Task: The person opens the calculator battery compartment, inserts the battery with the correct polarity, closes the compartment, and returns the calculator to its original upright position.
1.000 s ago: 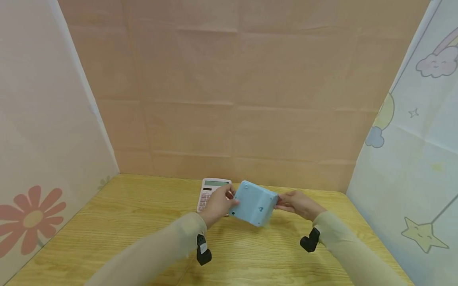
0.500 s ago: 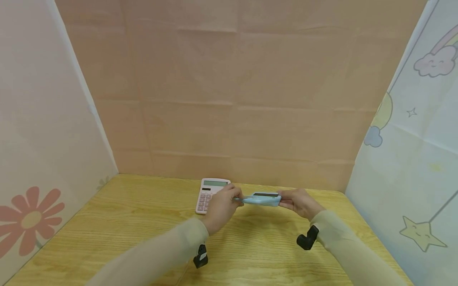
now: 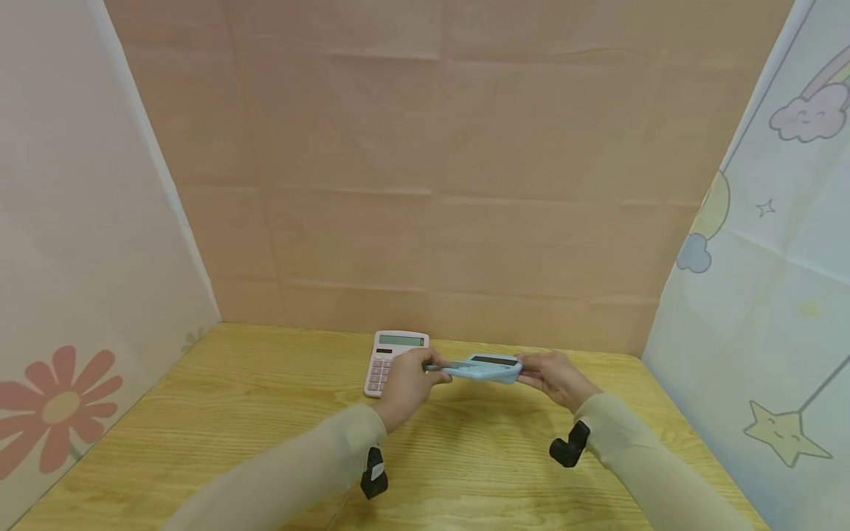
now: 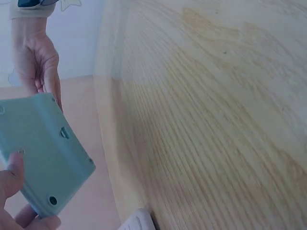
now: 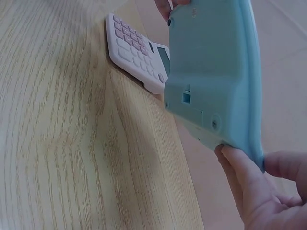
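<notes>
A light blue calculator (image 3: 488, 370) is held up off the table between both hands, seen nearly edge-on in the head view with its dark display strip at the right end. My left hand (image 3: 406, 383) pinches its left end; my right hand (image 3: 556, 376) grips the right end between thumb and fingers. Both wrist views show its underside: the blue back (image 4: 45, 143) in the left, the same back with a battery-cover catch (image 5: 206, 72) in the right. Behind my left hand, a pink calculator (image 3: 398, 354) lies face up, partly covered by that hand.
The wooden table (image 3: 285, 391) reaches back to a creased peach backdrop (image 3: 432, 184). A white panel with a flower print (image 3: 60, 184) stands at the left, and one with stars and clouds (image 3: 783, 295) at the right.
The blue calculator has tipped from showing its back to lying almost flat, edge-on to the head view. My left hand's fingers have shifted slightly on its left end. The pink calculator stays put.
</notes>
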### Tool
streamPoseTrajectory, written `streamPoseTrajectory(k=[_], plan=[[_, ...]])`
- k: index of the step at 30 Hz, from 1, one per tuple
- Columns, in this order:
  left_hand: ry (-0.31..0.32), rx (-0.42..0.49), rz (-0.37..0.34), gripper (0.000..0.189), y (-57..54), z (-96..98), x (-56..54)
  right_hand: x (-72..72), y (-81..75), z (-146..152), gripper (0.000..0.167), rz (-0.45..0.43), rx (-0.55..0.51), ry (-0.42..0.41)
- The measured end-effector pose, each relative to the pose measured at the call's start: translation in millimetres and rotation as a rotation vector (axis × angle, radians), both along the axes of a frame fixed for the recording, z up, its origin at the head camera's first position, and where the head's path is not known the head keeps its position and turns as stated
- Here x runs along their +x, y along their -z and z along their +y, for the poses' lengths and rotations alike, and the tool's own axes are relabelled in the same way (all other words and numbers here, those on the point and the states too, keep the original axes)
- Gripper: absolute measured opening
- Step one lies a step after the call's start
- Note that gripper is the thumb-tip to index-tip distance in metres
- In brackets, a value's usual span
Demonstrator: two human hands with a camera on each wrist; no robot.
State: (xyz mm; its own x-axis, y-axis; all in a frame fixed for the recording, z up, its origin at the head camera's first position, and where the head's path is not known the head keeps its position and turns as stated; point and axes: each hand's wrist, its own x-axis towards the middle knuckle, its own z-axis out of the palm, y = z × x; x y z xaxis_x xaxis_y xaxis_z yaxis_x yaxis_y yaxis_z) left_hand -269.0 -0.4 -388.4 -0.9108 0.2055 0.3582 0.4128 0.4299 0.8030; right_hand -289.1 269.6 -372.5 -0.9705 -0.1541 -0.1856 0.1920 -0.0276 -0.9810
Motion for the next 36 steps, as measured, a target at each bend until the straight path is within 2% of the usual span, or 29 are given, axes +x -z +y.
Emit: streamPoseTrajectory(k=[7, 13, 21, 25, 28, 32, 36], plan=[[0.043, 0.101, -0.118, 0.010, 1.4, -6.5, -6.5, -0.7, 1.5, 1, 0.047, 0.009, 0.010, 0.003], [0.007, 0.175, -0.186, 0.011, 5.2, -7.7, -8.1, -1.9, 2.8, 3, 0.047, 0.007, 0.013, 0.009], [-0.016, 0.294, -0.324, 0.033, 4.2, -6.2, -9.8, -1.9, 3.4, 4, 0.048, 0.001, 0.015, 0.013], [0.004, 0.338, -0.378, 0.031, 3.2, -6.9, -8.4, -2.6, 4.5, 5, 0.048, 0.009, 0.010, 0.009], [0.017, 0.410, -0.429, 0.028, 3.9, -7.3, -8.4, -3.6, 5.6, 5, 0.048, 0.018, 0.011, 0.014], [0.010, 0.519, -0.504, 0.027, 5.8, -6.6, -11.1, -4.4, 6.7, 5, 0.047, 0.029, 0.021, 0.012], [0.007, 0.576, -0.565, 0.027, 6.6, -6.5, -13.1, -5.0, 7.4, 6, 0.046, 0.036, 0.028, 0.006]])
